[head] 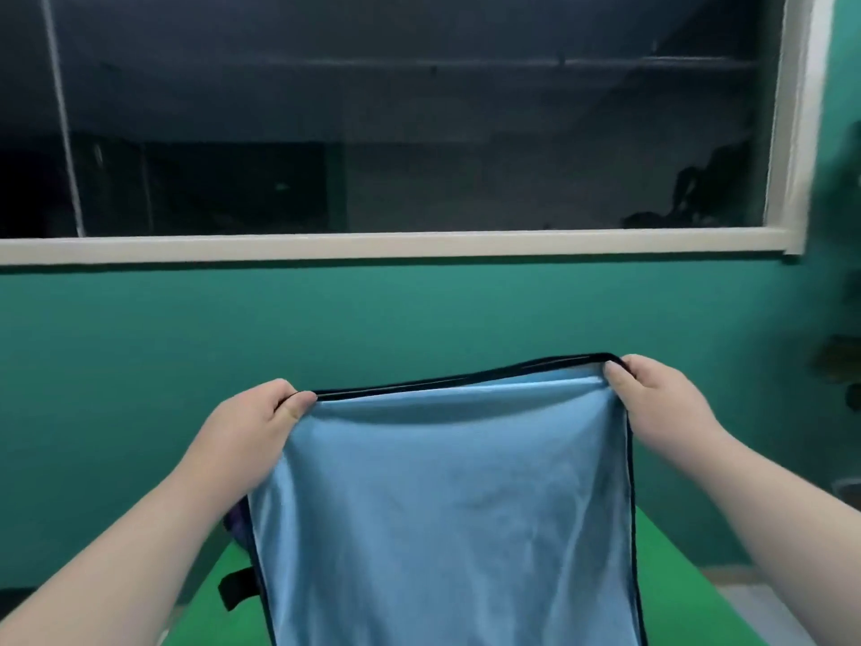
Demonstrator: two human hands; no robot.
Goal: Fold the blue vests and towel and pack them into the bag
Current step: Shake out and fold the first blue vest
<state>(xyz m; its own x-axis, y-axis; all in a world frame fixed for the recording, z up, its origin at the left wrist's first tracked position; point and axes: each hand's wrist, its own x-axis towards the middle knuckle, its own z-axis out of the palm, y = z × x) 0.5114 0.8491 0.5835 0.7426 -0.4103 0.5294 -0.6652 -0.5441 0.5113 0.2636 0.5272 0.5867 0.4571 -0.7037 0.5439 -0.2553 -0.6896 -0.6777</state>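
My left hand [261,421] pinches the top left corner of the blue cloth [447,505], thumb on the near side and fingers curled behind the dark edging. The cloth hangs in front of me above the desk [689,575]; I cannot tell whether it is a vest or the towel. My right hand [652,394] pinches the top right corner the same way, a little higher, so the top edge slopes. To fold it well, I judge I should level the corners, keep the edge taut, and lay the cloth flat before bringing the sides together.

Low on the left, a dark strap [235,589] pokes out from behind the cloth, perhaps part of the bag. It may get in the way when I lay the cloth down. Behind are a teal wall [140,366] and a dark window [396,132]. At the far right stands a blurred plant [843,366].
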